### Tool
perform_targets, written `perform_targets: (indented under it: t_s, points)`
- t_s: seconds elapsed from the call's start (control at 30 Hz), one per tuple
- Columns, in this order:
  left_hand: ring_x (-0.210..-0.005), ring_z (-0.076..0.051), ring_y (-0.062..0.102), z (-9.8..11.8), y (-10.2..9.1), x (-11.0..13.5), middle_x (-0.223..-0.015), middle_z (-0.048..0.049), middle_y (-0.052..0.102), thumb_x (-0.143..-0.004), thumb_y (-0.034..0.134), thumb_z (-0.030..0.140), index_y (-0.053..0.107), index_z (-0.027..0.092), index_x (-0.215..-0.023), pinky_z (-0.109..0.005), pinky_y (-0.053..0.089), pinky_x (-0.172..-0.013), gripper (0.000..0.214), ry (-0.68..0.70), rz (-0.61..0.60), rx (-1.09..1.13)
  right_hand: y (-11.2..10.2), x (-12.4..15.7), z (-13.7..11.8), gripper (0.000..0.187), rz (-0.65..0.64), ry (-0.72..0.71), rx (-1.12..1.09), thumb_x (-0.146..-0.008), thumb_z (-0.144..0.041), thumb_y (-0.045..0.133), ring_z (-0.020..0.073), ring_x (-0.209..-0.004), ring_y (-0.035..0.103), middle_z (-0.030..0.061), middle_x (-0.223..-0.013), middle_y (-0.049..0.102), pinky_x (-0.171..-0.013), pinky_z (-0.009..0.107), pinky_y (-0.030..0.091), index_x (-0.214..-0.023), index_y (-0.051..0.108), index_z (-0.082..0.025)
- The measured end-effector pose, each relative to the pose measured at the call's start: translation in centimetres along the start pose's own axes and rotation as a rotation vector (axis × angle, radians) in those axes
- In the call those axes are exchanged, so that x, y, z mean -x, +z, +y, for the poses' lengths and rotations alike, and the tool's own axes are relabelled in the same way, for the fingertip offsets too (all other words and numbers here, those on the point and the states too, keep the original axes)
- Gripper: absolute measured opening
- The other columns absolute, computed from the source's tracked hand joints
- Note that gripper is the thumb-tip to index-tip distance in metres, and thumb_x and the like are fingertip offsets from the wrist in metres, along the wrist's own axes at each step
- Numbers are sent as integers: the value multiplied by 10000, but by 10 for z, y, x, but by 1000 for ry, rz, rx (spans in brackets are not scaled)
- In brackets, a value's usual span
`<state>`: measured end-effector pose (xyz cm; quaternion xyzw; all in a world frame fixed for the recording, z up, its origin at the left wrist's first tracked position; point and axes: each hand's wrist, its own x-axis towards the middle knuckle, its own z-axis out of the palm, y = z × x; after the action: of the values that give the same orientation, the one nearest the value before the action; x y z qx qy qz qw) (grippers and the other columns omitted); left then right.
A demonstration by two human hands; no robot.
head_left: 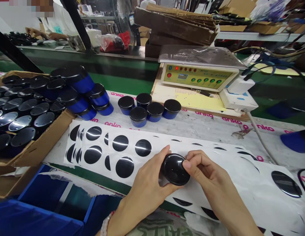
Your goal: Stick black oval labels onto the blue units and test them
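Observation:
Both my hands hold one round unit with a glossy black top (175,169) just above the sticker sheets. My left hand (149,183) cups it from the left, thumb along its upper edge. My right hand (204,170) pinches its right rim with curled fingers. White backing sheets with black oval stickers (120,143) lie spread under and left of my hands. A cluster of several blue units with black tops (149,108) stands farther back on the bench.
A cardboard box (48,137) full of black-topped units sits at the left, with blue units (81,88) piled on its edge. A beige control box with buttons (196,77) stands behind, with white adapters and cables at the right. Blue bins (39,209) sit below the bench edge.

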<state>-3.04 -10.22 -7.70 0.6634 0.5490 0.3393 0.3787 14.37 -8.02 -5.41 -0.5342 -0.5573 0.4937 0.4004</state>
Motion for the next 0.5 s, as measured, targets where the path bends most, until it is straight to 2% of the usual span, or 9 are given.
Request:
perform_targets:
  t_s: [0.27,0.5]
  points:
    - [-1191,-182,584,2,0,0,-1365,73,559,-743,788,319,260,424,-1397,-364,467,-1035,847,-58,-30,34,3,-2,-5,301,40,-40,43,-867,-423,635,149,-744,523,15,-806,541,-644,218,459,-662,567,-215]
    - [-1217,-173,567,1,2,1,-1371,107,549,-748,785,307,225,493,-1387,-369,469,-1039,870,-54,-12,25,6,0,0,269,69,-67,32,-872,-387,634,145,-757,527,9,-808,530,-668,225,455,-677,555,-219]
